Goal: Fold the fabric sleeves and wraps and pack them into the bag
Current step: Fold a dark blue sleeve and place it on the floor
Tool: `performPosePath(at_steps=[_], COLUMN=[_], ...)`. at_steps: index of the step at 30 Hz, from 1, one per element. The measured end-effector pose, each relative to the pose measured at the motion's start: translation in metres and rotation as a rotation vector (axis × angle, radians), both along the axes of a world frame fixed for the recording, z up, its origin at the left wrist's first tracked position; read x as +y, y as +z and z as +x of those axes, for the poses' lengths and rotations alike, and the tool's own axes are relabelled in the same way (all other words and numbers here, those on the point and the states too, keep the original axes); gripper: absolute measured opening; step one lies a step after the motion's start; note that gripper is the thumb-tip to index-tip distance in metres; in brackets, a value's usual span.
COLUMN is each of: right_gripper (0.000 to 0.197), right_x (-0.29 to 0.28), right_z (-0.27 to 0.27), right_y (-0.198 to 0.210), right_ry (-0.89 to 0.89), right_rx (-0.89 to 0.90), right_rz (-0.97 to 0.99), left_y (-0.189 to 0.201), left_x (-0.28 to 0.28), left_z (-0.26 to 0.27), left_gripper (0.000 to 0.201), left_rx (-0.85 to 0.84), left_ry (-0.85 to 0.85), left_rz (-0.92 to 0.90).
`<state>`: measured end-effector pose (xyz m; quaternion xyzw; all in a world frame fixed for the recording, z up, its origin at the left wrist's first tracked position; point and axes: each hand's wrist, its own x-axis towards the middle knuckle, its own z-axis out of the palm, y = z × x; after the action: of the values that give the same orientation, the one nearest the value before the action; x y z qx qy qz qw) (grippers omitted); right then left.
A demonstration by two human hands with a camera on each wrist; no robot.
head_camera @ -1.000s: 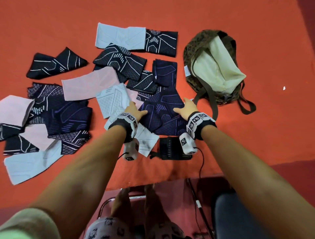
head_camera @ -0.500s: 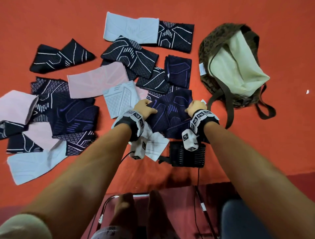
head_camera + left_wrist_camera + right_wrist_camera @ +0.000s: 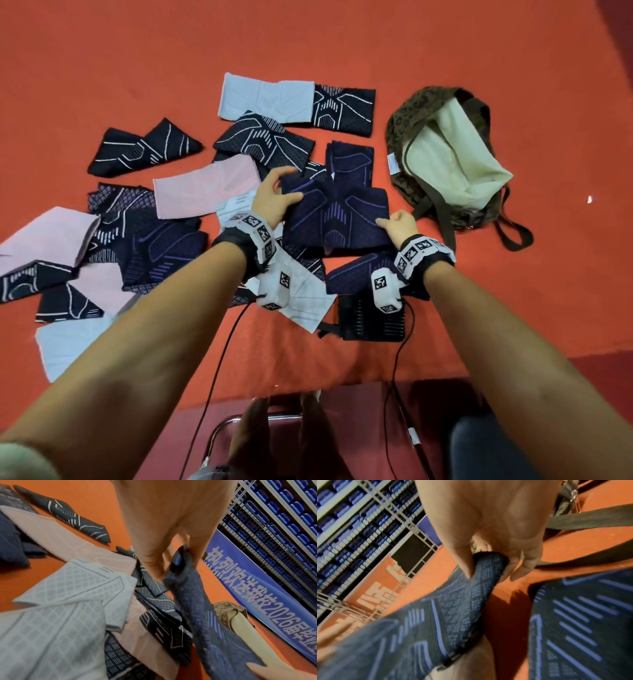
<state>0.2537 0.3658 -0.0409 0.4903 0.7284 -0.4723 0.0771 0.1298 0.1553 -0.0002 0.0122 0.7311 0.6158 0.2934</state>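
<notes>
A navy sleeve with purple lines point(image 3: 337, 216) is stretched between both hands, lifted off the orange cloth. My left hand point(image 3: 274, 200) pinches its left end point(image 3: 180, 559) between thumb and fingers. My right hand point(image 3: 399, 226) pinches its right end point(image 3: 488, 566). An open brown patterned bag point(image 3: 411, 120) with a cream lining point(image 3: 455, 161) lies just right of the sleeve. Several more sleeves, navy, black, pink point(image 3: 205, 185) and pale blue point(image 3: 267, 96), lie scattered to the left and behind.
Another navy sleeve point(image 3: 356, 277) lies under my right wrist. A black ribbed device point(image 3: 370, 318) with cables sits near the front edge. The bag's dark straps point(image 3: 445, 226) trail toward my right hand. The orange cloth point(image 3: 548, 274) is bare right of the bag.
Both hands took hold of the navy sleeve's ends and lifted it off the pile, spreading it out between them. The head view has shifted back and down.
</notes>
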Motion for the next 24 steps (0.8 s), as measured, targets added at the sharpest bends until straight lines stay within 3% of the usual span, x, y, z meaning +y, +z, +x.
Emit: performPosePath(at_steps=[3, 5, 7, 10, 14, 16, 19, 24], right_gripper=[0.021, 0.028, 0.005, 0.016, 0.040, 0.038, 0.029, 0.029], right_x=[0.002, 0.007, 0.005, 0.000, -0.010, -0.018, -0.025, -0.022], right_z=[-0.003, -0.007, -0.011, -0.019, -0.026, -0.027, -0.029, -0.027], right_y=[0.031, 0.049, 0.079, 0.122, 0.165, 0.185, 0.203, 0.208], right_ry=[-0.052, -0.038, -0.046, -0.017, 0.138, 0.255, 0.378, 0.221], right_rx=[0.137, 0.207, 0.325, 0.431, 0.503, 0.510, 0.505, 0.561], right_rz=[-0.046, -0.154, -0.253, -0.288, -0.319, -0.361, -0.422, -0.330], left_y=[0.008, 0.012, 0.017, 0.033, 0.059, 0.074, 0.092, 0.093], left_x=[-0.011, -0.019, -0.027, -0.033, -0.032, -0.027, -0.015, -0.004], left_z=[-0.006, -0.008, -0.010, -0.011, -0.014, -0.011, 0.003, 0.026], left_gripper=[0.032, 0.027, 0.032, 0.045, 0.041, 0.035, 0.032, 0.029], left_rx=[0.150, 0.197, 0.161, -0.032, 0.000, -0.035, -0.070, -0.218], left_ry=[-0.060, -0.071, -0.030, -0.033, -0.394, -0.478, -0.460, -0.425], left_rz=[-0.098, -0.189, -0.187, -0.203, -0.371, -0.302, -0.093, 0.068])
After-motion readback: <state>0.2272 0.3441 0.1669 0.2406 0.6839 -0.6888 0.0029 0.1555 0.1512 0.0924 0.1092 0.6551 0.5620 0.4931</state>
